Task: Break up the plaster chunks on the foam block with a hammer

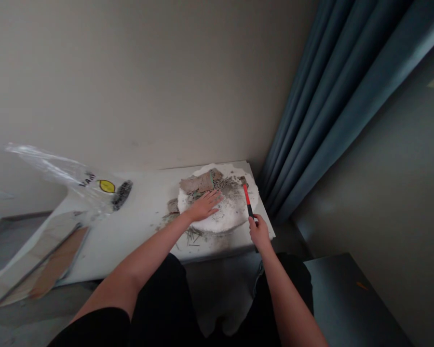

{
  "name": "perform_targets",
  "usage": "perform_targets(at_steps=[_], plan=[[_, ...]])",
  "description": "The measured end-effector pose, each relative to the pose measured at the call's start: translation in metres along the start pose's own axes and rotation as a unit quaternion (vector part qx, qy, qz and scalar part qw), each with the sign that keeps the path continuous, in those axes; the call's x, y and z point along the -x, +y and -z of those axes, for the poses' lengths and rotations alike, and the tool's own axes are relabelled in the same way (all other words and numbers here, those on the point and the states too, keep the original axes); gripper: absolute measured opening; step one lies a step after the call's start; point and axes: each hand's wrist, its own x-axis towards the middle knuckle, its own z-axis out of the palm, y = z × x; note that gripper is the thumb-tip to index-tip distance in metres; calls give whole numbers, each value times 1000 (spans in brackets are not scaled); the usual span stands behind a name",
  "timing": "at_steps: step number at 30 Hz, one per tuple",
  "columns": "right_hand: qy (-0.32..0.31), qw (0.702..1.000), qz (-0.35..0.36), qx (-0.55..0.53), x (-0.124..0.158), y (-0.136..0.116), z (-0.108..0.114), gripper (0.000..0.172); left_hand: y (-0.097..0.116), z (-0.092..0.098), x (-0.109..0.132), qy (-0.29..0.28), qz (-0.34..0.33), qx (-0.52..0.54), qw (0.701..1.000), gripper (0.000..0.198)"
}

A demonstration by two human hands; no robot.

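A hammer [248, 198] with a red and black handle is gripped near its end by my right hand [260, 232]. Its dusty head rests at the right side of a round white mat [224, 220], which looks soft with a scalloped edge. My left hand [204, 206] lies with its fingers stretched out over the mat, touching the near side of some rubble. Behind those fingers is a flat pinkish-brown broken slab [198, 184] with a greenish edge. Grey crumbs and dust [232, 187] spread between the slab and the hammer head.
On the white table [141, 236] stand a clear plastic bag [90, 185] with dark bits inside and flattened cardboard [60, 255]. A small broken chunk [172, 206] and thin sticks [194, 237] lie beside the mat. A blue curtain [321, 101] hangs at the right, above a dark box-like surface [350, 294].
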Motion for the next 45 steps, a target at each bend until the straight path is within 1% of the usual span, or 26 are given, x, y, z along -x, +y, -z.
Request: perform_targets(at_steps=[3,5,6,8,11,13,14,15,17,18,19,20,21,23,25,27,30,31,33,34,37,39,41,43,44,45], plan=[[-4,1000,8,16,4,-4,0,46,22,-5,9,-30,-56,23,998,66],[1,999,8,31,5,-6,3,45,24,-9,11,-48,-75,31,996,66],[5,999,6,39,5,-6,4,45,20,-10,11,-52,-66,30,996,65],[13,998,2,54,4,-6,6,44,7,-11,9,-48,-18,18,999,62],[17,998,-3,67,3,-4,7,44,-16,-8,6,-11,65,-8,998,59],[13,998,-2,69,2,-3,6,44,-20,-5,6,10,85,-14,996,58],[10,998,0,69,2,-3,5,44,-18,-5,8,8,71,-8,997,59],[5,998,2,68,2,-2,4,44,-14,-5,11,-5,38,2,999,60],[-6,998,10,68,2,-2,2,43,-4,-7,16,-47,-50,30,997,64],[-11,997,13,69,2,-3,1,42,0,-9,19,-62,-78,39,994,66],[-16,997,17,71,3,-3,1,42,2,-10,21,-70,-83,43,993,69],[-19,997,19,74,4,-3,1,42,3,-10,22,-68,-65,41,995,71],[-21,996,21,79,4,-4,1,42,2,-9,24,-58,-33,34,997,72],[-25,995,24,92,6,-5,2,42,-3,-6,27,-25,32,18,999,73],[-29,993,27,110,7,-7,4,43,-6,-1,35,24,80,18,996,72],[-37,991,33,126,8,-9,6,44,-6,2,51,79,143,40,986,62],[-54,985,44,159,6,-10,6,45,-6,1,88,164,265,84,946,51],[-59,978,51,195,5,-9,6,45,-8,0,104,187,295,92,932,51],[-73,960,62,262,3,-6,5,46,-17,-3,142,213,351,104,906,51],[-80,953,67,285,3,-3,4,46,-24,-4,163,212,384,109,892,51],[-85,935,58,340,2,6,4,49,-45,-6,237,189,512,98,832,50],[-91,924,66,365,1,13,6,53,-57,-8,290,184,578,57,793,40],[-98,913,70,390,0,20,9,56,-64,-11,341,184,651,40,735,41],[-103,906,72,405,-1,27,13,57,-68,-14,387,165,727,39,665,50],[-105,903,72,410,-2,31,14,57,-70,-16,406,150,749,40,644,55],[-103,901,73,415,-3,34,16,57,-71,-17,424,137,761,38,633,57]])
